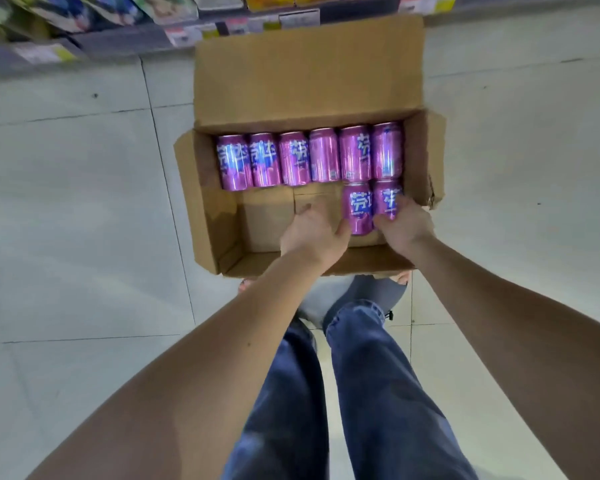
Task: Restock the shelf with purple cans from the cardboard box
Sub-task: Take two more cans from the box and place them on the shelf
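Head view, frame centre: left hand [314, 233] half-open, thumb touching one purple can [359, 207]; right hand [404, 225] curled around neighbouring can [388, 199]; six glossy cans [309, 157] line the cardboard box [305, 81].

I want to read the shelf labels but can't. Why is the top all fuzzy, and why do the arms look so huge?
In the head view, the store shelf at the top edge is blurred, unreadable; the shiny purple cans in the brown cardboard box show white glare streaks; the wide-angle lens stretches the forearms near the bottom corners.
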Demonstrator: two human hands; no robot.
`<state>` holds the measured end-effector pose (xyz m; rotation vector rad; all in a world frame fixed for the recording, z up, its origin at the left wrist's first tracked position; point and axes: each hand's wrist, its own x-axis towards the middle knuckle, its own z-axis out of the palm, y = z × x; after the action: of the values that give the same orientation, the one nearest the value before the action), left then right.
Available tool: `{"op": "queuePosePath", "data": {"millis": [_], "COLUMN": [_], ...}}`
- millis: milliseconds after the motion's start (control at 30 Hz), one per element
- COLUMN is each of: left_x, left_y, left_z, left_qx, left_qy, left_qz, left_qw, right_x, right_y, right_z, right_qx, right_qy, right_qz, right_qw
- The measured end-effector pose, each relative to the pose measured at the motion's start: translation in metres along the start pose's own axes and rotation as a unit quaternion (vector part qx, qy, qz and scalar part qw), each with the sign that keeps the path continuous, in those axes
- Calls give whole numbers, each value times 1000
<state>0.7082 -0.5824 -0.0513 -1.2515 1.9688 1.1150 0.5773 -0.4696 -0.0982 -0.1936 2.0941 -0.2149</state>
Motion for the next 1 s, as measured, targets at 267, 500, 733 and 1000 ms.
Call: {"op": "queuePosePath", "data": {"millis": [267,500,733,1000], "left_x": [100,135,137,123], "left_y": [-21,-24,-47,-73], "left_z": [68,110,111,106], "left_qx": [-110,-139,-166,-160], "left_qy": [3,-8,16,30], "left_qz": [3,-102,-123,-108], "left_qw": [994,985,978,981], "right_x": [60,75,97,95], "right_y": [14,17,28,23], "right_z": [43,56,56,67], "right_qx": [31,-6,6,70], "right_qy": [107,150,-1,-29], "right_qz": [15,-53,-2,18], "right_qw": [994,987,1000,997]}}
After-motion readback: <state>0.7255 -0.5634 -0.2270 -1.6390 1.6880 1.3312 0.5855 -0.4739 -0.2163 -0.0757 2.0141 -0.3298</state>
